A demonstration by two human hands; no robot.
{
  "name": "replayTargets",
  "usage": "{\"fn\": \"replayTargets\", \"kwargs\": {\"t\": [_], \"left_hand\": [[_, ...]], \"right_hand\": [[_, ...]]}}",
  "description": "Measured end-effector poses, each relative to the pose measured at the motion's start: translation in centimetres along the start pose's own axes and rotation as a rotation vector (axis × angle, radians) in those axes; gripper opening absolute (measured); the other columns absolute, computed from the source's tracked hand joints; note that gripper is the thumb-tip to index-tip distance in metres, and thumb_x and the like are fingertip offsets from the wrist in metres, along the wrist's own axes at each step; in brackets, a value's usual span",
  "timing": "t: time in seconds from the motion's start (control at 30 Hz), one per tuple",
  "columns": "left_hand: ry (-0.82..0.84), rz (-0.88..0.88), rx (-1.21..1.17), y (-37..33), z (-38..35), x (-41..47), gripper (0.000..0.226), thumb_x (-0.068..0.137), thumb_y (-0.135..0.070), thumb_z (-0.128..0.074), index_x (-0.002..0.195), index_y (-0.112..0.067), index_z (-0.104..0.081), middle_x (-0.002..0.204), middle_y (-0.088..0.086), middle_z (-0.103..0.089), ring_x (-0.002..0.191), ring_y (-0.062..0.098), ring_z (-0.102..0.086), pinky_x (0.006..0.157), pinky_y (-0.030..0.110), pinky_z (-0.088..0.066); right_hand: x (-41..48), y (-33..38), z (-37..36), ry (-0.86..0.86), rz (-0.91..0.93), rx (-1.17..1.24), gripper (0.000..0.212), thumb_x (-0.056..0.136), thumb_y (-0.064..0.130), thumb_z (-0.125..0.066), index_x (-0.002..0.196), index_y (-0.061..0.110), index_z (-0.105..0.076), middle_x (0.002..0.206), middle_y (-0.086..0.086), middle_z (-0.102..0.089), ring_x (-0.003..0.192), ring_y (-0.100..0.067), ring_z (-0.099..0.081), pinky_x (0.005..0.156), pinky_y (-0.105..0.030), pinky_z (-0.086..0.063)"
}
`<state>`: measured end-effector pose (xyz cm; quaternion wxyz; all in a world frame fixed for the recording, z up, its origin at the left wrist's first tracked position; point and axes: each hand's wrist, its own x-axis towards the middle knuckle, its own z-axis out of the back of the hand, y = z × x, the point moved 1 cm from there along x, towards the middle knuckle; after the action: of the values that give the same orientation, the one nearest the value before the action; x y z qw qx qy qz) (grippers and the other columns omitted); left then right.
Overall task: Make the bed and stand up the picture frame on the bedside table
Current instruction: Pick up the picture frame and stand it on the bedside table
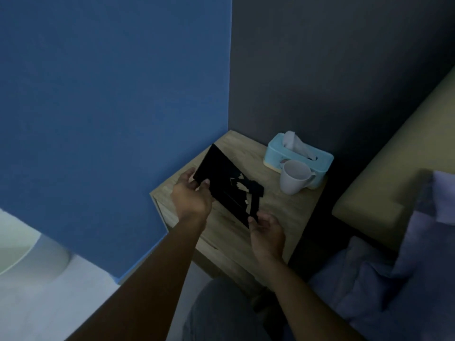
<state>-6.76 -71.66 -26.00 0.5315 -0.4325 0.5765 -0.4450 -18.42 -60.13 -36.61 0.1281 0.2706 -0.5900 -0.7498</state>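
Indoors, under dim light, a person holds a black picture frame [222,179] with both hands above a wooden bedside table [283,212] set in the corner where a blue wall [110,107] meets a dark grey wall [332,70]. The left hand [192,196] grips the frame's near-left corner, thumb on the upper face and fingers curled beneath the edge. The right hand [267,233] pinches the frame's lower right corner between thumb and fingers, palm turned up. The frame is tilted, its dark back facing the camera (a folding stand appears partly swung out near the middle, though the blur hides how far), and whether its far edge touches the tabletop cannot be told. At the back of the table sits a pale blue tissue box [299,153] with a white tissue [294,143] poking from the slot. A white mug [294,177] stands just in front of it, touching or nearly so. To the right, the bed shows a tan headboard [394,156], with a rumpled purple blanket [394,279] and a pillow [443,190] lying unmade against it. Grey trousers [221,311] show at the bottom edge.
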Motion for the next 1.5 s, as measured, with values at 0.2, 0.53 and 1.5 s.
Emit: {"fn": "replayTargets", "kwargs": {"t": [0.2,0.53,1.5], "left_hand": [[-0.026,-0.203,0.182,-2.6,0.9,0.5,0.016,0.092,-0.002,-0.063,0.095,-0.017,-0.067,0.1,0.005,-0.072,0.099,0.021,-0.07,0.091,0.047,-0.057],[0.046,-0.246,0.208,-5.1,1.5,1.2,0.017,0.096,-0.009,-0.061,0.112,-0.007,-0.065,0.098,0.006,-0.073,0.095,0.02,-0.071,0.088,0.045,-0.059],[0.034,-0.431,0.481,-4.4,1.6,-0.3,0.021,0.087,-0.016,-0.072,0.084,-0.008,-0.053,0.073,0.006,-0.062,0.063,0.016,-0.06,0.061,0.032,-0.059]], "right_hand": [[1.0,1.7,2.3,0.07,0.212,-0.18,0.022,0.089,0.015,-0.069,0.105,0.027,-0.061,0.099,0.005,-0.066,0.095,-0.017,-0.065,0.071,-0.017,-0.054],[2.7,7.2,1.5,0.158,0.834,-0.576,0.055,0.093,0.03,-0.067,0.143,0.023,-0.044,0.14,0.001,-0.049,0.131,-0.013,-0.043,0.107,-0.032,-0.041],[3.8,7.3,2.5,-0.122,1.087,-0.624,0.032,0.079,0.028,-0.078,0.107,0.015,-0.074,0.113,0.0,-0.07,0.104,-0.021,-0.061,0.086,-0.039,-0.049]]}}
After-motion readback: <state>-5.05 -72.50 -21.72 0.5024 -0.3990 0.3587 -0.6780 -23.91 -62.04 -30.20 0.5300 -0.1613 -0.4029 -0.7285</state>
